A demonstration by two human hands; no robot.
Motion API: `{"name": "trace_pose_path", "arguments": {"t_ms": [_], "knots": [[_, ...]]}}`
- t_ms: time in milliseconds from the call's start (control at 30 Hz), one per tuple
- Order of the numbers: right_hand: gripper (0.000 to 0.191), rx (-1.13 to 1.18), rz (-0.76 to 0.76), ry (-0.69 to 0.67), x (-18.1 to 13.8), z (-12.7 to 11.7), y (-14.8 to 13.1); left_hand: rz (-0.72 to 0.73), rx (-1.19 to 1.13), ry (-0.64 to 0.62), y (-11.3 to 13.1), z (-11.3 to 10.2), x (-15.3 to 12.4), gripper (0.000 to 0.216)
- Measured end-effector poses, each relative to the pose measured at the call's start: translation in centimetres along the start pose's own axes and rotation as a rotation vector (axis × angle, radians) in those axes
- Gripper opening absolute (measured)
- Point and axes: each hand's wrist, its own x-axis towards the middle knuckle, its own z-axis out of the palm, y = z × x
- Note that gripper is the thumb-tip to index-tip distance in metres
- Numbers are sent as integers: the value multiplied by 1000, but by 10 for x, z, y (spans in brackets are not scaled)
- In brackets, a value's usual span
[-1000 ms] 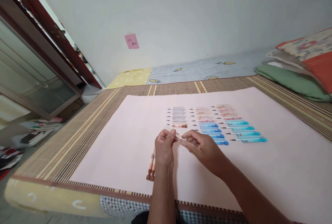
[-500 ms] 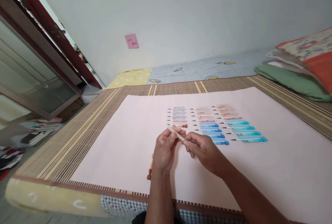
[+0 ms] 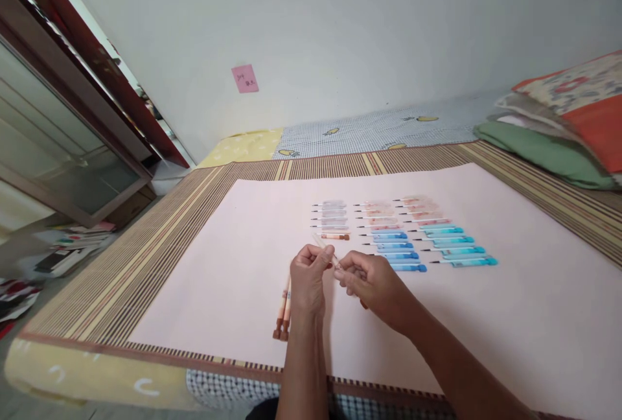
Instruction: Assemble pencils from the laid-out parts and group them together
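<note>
My left hand point(image 3: 311, 277) pinches the pale, see-through front end of a slim peach-coloured pen point(image 3: 334, 262) between thumb and fingers. Farther along the same pen, the fingers of my right hand point(image 3: 367, 284) are closed on it, and a brown end shows below them. It slants over a large pale pink sheet point(image 3: 208, 264). Beside my left wrist lie two peach pens with brown ends point(image 3: 280, 329), partly hidden by the arm. Just beyond my fingers, another peach and brown pen point(image 3: 335, 236) rests below a column of clear greyish pens point(image 3: 335, 214).
Blue pens point(image 3: 401, 256) and turquoise pens point(image 3: 464, 251) with dark points facing left lie in columns at right, below pinkish pens point(image 3: 420, 209). A striped mat point(image 3: 160, 238) is under the sheet. Folded green cloth point(image 3: 539, 151) and a cushion point(image 3: 583, 93) are piled at right.
My hands have shifted slightly and the held pen has turned a little steeper. More of the peach pens beside my left wrist shows now.
</note>
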Motion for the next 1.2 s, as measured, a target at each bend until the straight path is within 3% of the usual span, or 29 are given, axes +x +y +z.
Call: {"name": "trace_pose_path", "arguments": {"t_ms": [300, 600, 800, 1033, 1200], "knots": [[22, -172, -50, 80, 0, -1, 1, 11, 44, -90, 7, 3, -4, 34], [38, 274, 111, -37, 2, 4, 0, -42, 9, -226, 15, 0, -9, 34], [55, 358, 95, -87, 6, -6, 3, -78, -130, -121, 12, -6, -3, 30], [44, 222, 69, -246, 1, -19, -4, -153, -320, 24, 9, -14, 4, 33], [32, 193, 22, -183, -1, -12, -9, -173, -336, 3, 10, -10, 1, 33]]}}
